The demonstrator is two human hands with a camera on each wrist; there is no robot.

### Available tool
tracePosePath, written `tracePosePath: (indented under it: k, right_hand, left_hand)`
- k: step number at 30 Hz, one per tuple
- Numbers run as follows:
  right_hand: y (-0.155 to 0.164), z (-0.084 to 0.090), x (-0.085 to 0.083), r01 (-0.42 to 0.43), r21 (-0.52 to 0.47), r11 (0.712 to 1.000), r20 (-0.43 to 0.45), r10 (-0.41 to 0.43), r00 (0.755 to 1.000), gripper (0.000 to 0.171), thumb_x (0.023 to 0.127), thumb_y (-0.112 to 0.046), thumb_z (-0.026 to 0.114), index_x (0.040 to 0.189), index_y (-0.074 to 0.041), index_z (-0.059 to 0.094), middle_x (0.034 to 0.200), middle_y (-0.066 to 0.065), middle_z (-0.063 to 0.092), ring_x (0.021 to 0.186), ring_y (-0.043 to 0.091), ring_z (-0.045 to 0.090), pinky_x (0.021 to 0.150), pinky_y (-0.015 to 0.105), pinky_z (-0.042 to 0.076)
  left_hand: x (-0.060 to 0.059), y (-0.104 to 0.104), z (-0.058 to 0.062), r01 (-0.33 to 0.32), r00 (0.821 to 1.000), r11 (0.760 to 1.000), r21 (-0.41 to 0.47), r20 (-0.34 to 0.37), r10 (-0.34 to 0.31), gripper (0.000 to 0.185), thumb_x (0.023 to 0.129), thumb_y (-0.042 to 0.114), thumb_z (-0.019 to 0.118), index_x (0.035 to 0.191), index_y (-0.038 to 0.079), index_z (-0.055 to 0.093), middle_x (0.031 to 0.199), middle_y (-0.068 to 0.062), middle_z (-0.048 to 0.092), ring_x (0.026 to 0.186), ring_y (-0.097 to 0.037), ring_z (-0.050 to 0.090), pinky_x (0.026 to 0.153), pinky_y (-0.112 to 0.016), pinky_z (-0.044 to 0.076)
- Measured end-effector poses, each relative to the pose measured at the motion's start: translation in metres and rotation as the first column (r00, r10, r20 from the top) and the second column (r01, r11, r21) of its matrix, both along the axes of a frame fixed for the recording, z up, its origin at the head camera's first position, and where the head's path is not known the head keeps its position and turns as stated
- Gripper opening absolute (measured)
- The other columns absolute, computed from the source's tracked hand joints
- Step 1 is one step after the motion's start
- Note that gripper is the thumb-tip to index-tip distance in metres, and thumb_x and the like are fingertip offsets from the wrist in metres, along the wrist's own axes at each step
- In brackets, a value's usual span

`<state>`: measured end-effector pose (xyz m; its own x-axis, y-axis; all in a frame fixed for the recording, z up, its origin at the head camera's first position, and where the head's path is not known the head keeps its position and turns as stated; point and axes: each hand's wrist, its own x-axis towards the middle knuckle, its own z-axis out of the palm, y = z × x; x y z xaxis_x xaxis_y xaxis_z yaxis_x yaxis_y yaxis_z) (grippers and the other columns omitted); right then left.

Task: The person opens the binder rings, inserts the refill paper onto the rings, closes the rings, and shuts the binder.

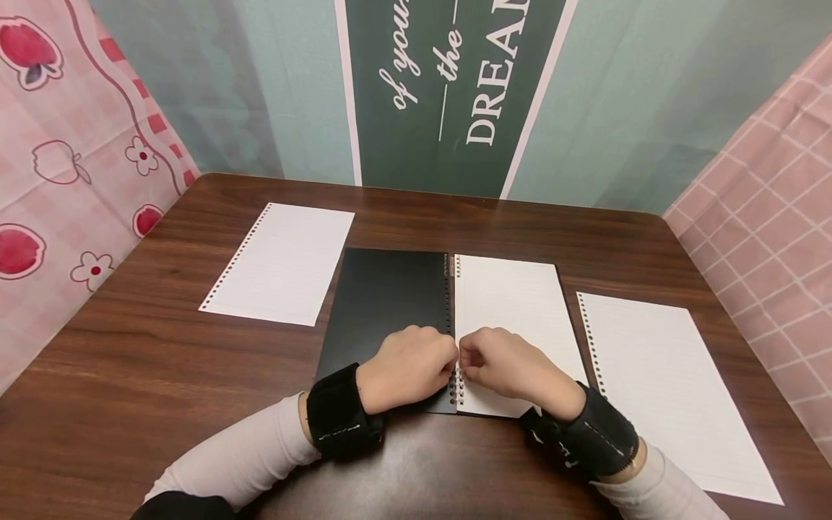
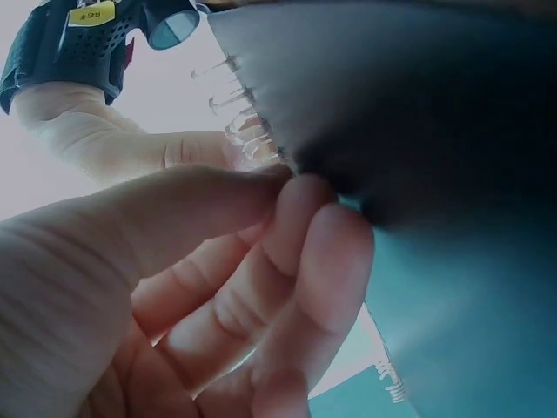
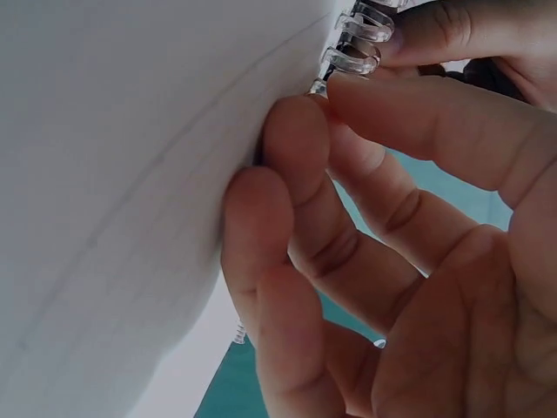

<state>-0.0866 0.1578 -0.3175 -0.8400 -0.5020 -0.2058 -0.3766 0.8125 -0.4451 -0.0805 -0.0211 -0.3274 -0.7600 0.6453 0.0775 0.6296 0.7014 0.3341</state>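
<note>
An open ring binder [image 1: 390,303] lies on the brown table [image 1: 162,375], black cover to the left and a lined white page [image 1: 513,310] to the right. Both hands meet at the clear plastic rings [image 3: 361,43] near the binder's front end. My left hand [image 1: 406,367] pinches the rings [image 2: 252,144] from the black-cover side, fingers curled. My right hand [image 1: 503,363] pinches them from the page side, thumb and fingertips on the rings.
A loose punched sheet [image 1: 282,263] lies left of the binder, and another loose sheet [image 1: 669,390] lies to its right near the table edge. Fabric backdrops stand around the table, with a dark green banner [image 1: 448,87] behind.
</note>
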Motion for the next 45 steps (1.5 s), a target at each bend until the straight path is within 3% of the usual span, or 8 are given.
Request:
tracePosePath:
  k: [12,18,24,33,40,45]
  right_hand:
    - [0.003,0.005,0.004,0.006,0.007,1.000,-0.001,-0.006,1.000,0.020,0.084,-0.009,0.067,0.069,-0.020,0.060,0.065,-0.008,0.053,0.062,0.009,0.047,0.055,0.026,0.037]
    - [0.014,0.008,0.013,-0.005,-0.022,1.000,0.009,0.005,1.000,0.023,0.085,-0.009,0.069,0.069,-0.022,0.059,0.065,-0.010,0.053,0.062,0.007,0.047,0.056,0.024,0.038]
    - [0.018,0.008,0.020,-0.046,-0.094,0.994,0.049,0.051,0.997,0.022,0.085,-0.010,0.071,0.070,-0.023,0.063,0.063,-0.013,0.053,0.058,0.001,0.046,0.055,0.022,0.040]
    - [0.018,0.004,0.020,-0.117,-0.209,0.971,0.121,0.144,0.982,0.018,0.085,-0.006,0.071,0.074,-0.020,0.071,0.066,-0.017,0.059,0.061,-0.003,0.048,0.058,0.019,0.042]
    - [0.017,0.001,0.018,-0.161,-0.244,0.956,0.096,0.189,0.977,0.017,0.086,-0.007,0.072,0.075,-0.020,0.071,0.068,-0.016,0.060,0.066,-0.005,0.047,0.061,0.018,0.043]
    - [0.018,0.001,0.016,-0.196,-0.262,0.945,0.095,0.228,0.969,0.015,0.087,-0.007,0.072,0.077,-0.018,0.072,0.067,-0.015,0.060,0.062,-0.006,0.047,0.060,0.018,0.044]
  left_hand:
    - [0.000,-0.003,0.000,-0.006,1.000,1.000,0.020,0.017,0.006,0.034,0.082,0.002,0.063,0.057,0.021,0.049,0.054,0.011,0.037,0.049,-0.006,0.037,0.040,-0.020,0.026]
    - [0.002,-0.006,0.007,0.014,0.995,0.999,0.035,0.094,-0.017,0.038,0.082,0.002,0.060,0.054,0.022,0.044,0.053,0.013,0.029,0.050,-0.004,0.029,0.042,-0.019,0.019]
    - [0.010,-0.009,0.010,0.050,0.986,0.999,0.013,0.160,-0.051,0.033,0.081,0.005,0.065,0.057,0.024,0.052,0.053,0.014,0.038,0.050,-0.002,0.036,0.041,-0.018,0.027]
    - [0.012,-0.006,0.005,0.074,0.980,0.997,-0.003,0.185,-0.073,0.030,0.081,0.009,0.070,0.059,0.024,0.056,0.054,0.015,0.044,0.051,-0.002,0.041,0.041,-0.017,0.032]
    - [0.010,-0.004,0.003,0.069,0.979,0.998,-0.002,0.192,-0.068,0.030,0.079,0.009,0.069,0.057,0.024,0.056,0.053,0.015,0.045,0.050,-0.002,0.043,0.040,-0.018,0.032]
    - [0.007,-0.004,0.001,0.066,0.970,0.998,0.015,0.234,-0.067,0.029,0.079,0.009,0.069,0.057,0.024,0.058,0.053,0.015,0.047,0.051,-0.002,0.044,0.042,-0.018,0.034]
